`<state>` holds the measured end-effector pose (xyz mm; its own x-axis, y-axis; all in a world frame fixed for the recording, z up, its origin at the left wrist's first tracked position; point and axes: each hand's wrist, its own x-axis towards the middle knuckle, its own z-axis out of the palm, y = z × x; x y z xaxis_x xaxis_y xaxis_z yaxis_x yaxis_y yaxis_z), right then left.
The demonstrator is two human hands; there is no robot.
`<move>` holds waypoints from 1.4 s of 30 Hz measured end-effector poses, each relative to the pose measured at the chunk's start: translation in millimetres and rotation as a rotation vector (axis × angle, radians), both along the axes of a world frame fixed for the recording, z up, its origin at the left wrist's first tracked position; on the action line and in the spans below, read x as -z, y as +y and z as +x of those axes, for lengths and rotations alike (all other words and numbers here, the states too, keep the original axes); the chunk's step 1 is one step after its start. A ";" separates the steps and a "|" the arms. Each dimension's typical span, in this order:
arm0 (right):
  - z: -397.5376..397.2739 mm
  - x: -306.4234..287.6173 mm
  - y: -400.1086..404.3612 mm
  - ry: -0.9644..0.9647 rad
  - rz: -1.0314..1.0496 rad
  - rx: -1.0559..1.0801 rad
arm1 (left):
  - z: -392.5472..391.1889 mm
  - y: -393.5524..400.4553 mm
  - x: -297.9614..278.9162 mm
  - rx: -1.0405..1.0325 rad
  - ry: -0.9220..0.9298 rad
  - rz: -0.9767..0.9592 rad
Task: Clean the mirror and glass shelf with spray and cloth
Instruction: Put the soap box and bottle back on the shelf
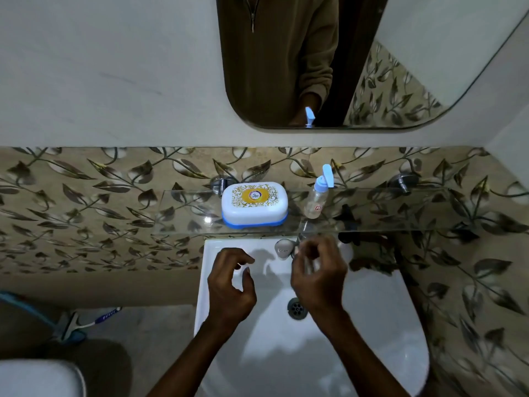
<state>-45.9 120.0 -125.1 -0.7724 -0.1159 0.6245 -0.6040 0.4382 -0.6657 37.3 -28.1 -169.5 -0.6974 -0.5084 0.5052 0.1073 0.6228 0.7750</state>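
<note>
Two hands hover over the white sink [372, 325], apart from each other and holding nothing. The left hand [230, 285] has its fingers loosely curled, thumb and forefinger near but not pinching. The right hand [317, 276] is loosely curled too, just in front of the tap [283, 248]. On the glass shelf [400, 210] above the sink stand a white soap box [254, 204] and, to its right, a clear spray bottle [319, 196] with a blue head. The mirror [329, 67] hangs on the wall above the shelf.
</note>
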 end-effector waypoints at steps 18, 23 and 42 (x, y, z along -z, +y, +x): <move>-51.4 100.3 -59.4 -0.380 0.764 0.004 | -84.8 -16.2 81.9 0.212 -0.687 0.252; -52.8 94.1 -54.5 -0.372 0.870 -0.052 | -102.2 -13.0 100.1 0.377 -0.668 0.238; -33.2 83.8 -26.4 -0.317 0.535 -0.085 | -86.8 11.8 54.5 0.246 -0.704 0.747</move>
